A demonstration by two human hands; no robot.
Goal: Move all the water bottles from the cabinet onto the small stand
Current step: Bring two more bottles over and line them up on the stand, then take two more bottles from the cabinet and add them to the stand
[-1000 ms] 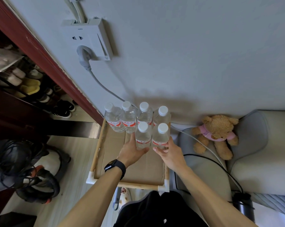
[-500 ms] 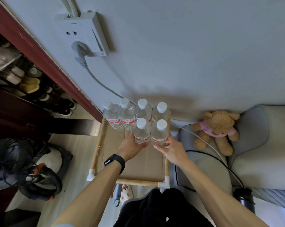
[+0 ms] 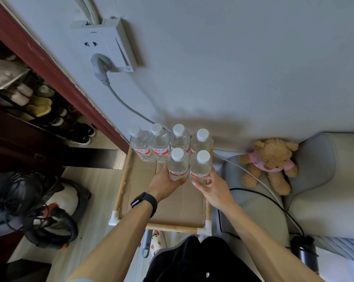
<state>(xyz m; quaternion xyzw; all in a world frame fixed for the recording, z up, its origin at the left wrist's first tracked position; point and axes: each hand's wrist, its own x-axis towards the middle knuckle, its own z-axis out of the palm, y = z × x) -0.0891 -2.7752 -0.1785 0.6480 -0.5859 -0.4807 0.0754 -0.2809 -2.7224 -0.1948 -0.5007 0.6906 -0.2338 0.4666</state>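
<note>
Several clear water bottles with white caps and red labels stand on the small stand (image 3: 121, 188), a wooden frame with a cardboard top set against the wall. A back row of bottles (image 3: 159, 142) runs along the wall. Two more stand in front of it. My left hand (image 3: 165, 183), a black watch on its wrist, wraps the base of the front left bottle (image 3: 177, 164). My right hand (image 3: 211, 185) grips the base of the front right bottle (image 3: 200, 166). Both bottles stand upright and touch each other.
A wall socket (image 3: 111, 44) with a grey plug and cable hangs above the stand. A teddy bear (image 3: 272, 159) lies on grey cushions (image 3: 324, 180) to the right. Left is a dark red cabinet (image 3: 19, 123) with shoes, and a vacuum with hoses (image 3: 29, 210) sits on the floor.
Both hands stay on the two front bottles, which have been pushed slightly back toward the back row. The view has shifted a little.
</note>
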